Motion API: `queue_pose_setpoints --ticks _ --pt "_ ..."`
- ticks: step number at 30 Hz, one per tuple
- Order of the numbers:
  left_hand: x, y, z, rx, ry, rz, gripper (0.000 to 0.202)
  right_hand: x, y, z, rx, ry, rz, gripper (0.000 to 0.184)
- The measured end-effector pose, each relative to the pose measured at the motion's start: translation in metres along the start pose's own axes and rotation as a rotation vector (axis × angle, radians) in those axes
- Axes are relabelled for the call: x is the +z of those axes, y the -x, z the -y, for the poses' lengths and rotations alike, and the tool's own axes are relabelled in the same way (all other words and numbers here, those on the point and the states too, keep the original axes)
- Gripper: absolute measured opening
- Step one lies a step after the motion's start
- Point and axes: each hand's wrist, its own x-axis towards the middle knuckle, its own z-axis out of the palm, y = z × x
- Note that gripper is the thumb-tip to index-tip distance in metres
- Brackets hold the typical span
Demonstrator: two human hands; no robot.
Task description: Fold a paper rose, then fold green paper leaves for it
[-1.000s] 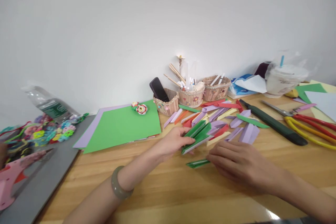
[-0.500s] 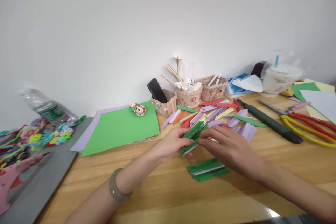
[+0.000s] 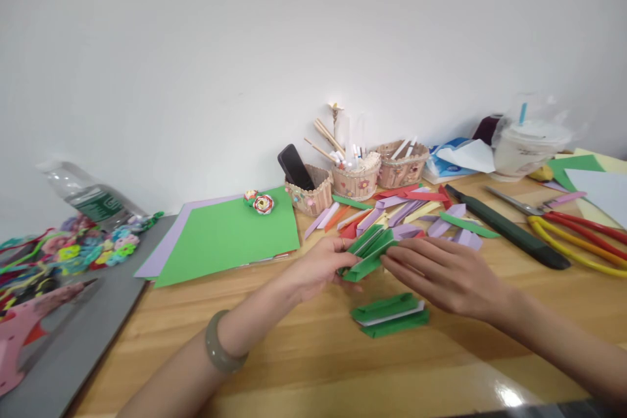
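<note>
My left hand (image 3: 326, 266) is closed on a folded green paper (image 3: 369, 251), raised over the table and tilted, with white showing along its folds. My right hand (image 3: 443, 268) has its fingers held together at the paper's right edge, pinching or pressing it; the thumb is mostly hidden. Just below, on the wood, lies a second folded green paper (image 3: 390, 315) with a white strip along its middle. Behind the hands are many folded strips (image 3: 401, 210) in purple, red, yellow, orange and green.
Green and purple sheets (image 3: 220, 238) lie left, bearing two small paper flowers (image 3: 263, 204). Decorated baskets (image 3: 313, 198) stand along the wall, one with a black phone. To the right are a green-black cutter (image 3: 509, 225), scissors (image 3: 578, 232) and a lidded cup (image 3: 526, 150). A pink glue gun (image 3: 29, 326) lies far left.
The held green paper has turned so that its near flap opens toward me. My right hand has moved slightly right, its fingers straightening along the paper's edge. The second folded paper stays put.
</note>
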Motion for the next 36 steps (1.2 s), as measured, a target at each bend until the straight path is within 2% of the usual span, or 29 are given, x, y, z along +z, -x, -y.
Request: queue_pose_setpoints --ticks 7,14,19,27,31,36 --pt "-0.004 0.001 0.001 0.006 0.035 0.069 0.026 0.008 0.007 -0.005 -0.044 0.036 0.027 0.026" --pt "-0.001 0.002 -0.002 0.008 -0.012 0.055 0.029 0.013 0.007 -0.003 -0.028 0.014 0.075 0.026" --pt "0.0 0.004 -0.004 -0.004 -0.026 0.104 0.026 0.015 0.007 -0.002 0.217 -0.145 0.079 0.016" --pt "-0.005 0.005 -0.008 0.005 0.021 0.212 0.031 0.019 0.011 -0.001 0.604 -0.511 -0.075 0.006" --pt "-0.005 0.005 -0.007 0.018 -0.007 0.253 0.029 0.017 0.009 0.001 0.738 -0.637 -0.06 0.01" --pt "-0.003 0.005 -0.006 0.045 -0.062 0.251 0.035 0.013 0.004 0.005 0.962 -0.768 0.005 0.022"
